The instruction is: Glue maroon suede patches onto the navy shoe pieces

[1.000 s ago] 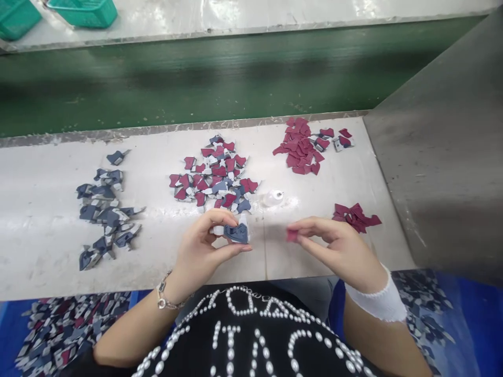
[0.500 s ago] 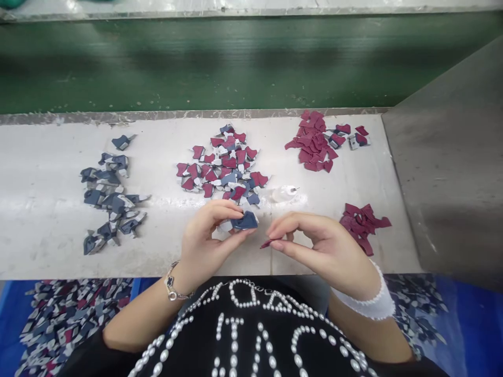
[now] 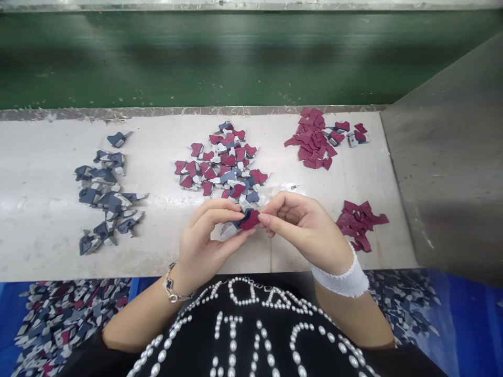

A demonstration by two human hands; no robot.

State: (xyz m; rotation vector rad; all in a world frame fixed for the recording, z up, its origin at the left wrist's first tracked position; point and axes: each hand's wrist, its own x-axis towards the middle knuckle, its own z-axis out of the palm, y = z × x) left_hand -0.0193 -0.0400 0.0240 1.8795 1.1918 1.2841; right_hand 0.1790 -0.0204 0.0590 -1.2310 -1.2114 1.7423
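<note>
a blue-and-grey part [image 3: 237,224] was grasped by the left hand [image 3: 208,233] over the tabletop [image 3: 161,238]; a maroon piece [image 3: 250,220] was pinched against it, in a fingertip grip, by the right hand [image 3: 301,222]. part held steady, outlines matched before any firm pressing: judged best.

A grey panel [image 3: 451,162] flanks a green wall [image 3: 196,60].

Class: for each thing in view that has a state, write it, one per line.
Left hand, gripping the blue part
Right hand, pinching the maroon piece
Maroon piece, against the blue part
Left cluster, loose, no maroon showing
Middle pile, jumbled, blue and maroon
Far maroon heap, overlapping
Near maroon heap, overlapping
Clear bottle, partly hidden
Left bin, holding parts
</note>
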